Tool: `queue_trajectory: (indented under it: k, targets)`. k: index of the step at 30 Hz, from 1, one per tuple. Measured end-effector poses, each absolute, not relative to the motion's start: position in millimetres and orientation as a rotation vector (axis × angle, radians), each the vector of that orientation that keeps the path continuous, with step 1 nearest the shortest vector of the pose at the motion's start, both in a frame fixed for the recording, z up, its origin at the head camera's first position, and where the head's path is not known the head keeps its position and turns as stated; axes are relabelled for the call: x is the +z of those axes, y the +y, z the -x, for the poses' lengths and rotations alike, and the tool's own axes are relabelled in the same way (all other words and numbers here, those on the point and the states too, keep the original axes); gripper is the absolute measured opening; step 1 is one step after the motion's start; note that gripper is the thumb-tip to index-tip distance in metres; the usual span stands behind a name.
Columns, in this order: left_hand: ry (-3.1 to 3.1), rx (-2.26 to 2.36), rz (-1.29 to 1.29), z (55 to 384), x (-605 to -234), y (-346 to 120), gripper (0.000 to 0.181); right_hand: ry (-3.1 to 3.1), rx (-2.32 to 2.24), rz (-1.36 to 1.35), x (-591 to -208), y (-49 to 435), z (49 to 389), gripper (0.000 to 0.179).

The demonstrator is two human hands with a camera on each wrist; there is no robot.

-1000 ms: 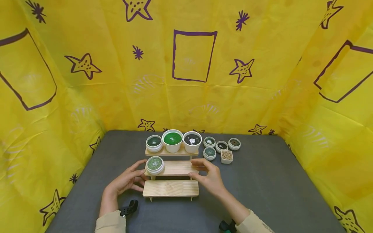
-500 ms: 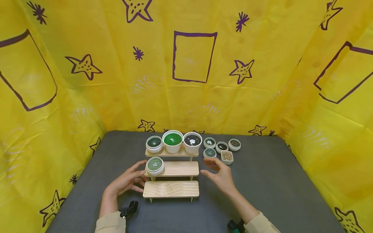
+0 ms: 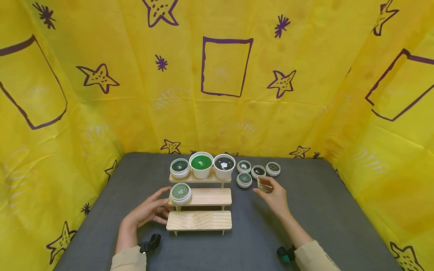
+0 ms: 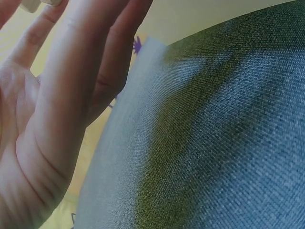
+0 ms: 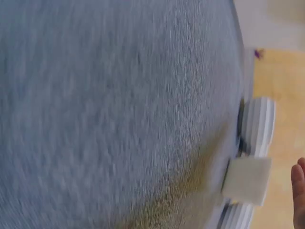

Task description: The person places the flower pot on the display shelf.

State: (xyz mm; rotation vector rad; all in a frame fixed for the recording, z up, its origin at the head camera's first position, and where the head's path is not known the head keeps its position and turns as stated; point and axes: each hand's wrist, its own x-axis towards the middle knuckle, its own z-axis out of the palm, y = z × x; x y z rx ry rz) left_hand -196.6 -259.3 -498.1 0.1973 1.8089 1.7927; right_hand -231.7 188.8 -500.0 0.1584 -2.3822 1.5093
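Head view | R hand [image 3: 276,197] half-open, holds nada afaict, at sq. cup [image 5: 247,180] right of stand [image 3: 211,196] | L hand [image 3: 149,209] loosely open, stand's left end | pinch sides, keep lvl, mind teal jar [image 3: 244,180]

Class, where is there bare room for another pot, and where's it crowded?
Free: the bottom shelf; the middle shelf, right of its green pot; the tabletop right of the right hand. Crowded: the top shelf, filled by three tubs, and the small pots clustered beside it.
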Motion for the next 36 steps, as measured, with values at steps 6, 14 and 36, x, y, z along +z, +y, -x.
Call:
queue_trajectory:
  k: [6,14,36]
  targets:
    - [1.797,1.798,-0.205,197,-498,-259,0.064,-2.428,1.451,-0.058,-499,206,239,0.052]
    - [1.791,1.799,-0.209,197,-497,-259,0.063,-2.496,1.451,-0.001,-504,217,247,0.061]
    - [1.798,1.799,-0.218,197,-500,-260,0.061,-2.605,1.699,-0.028,-529,241,274,0.076]
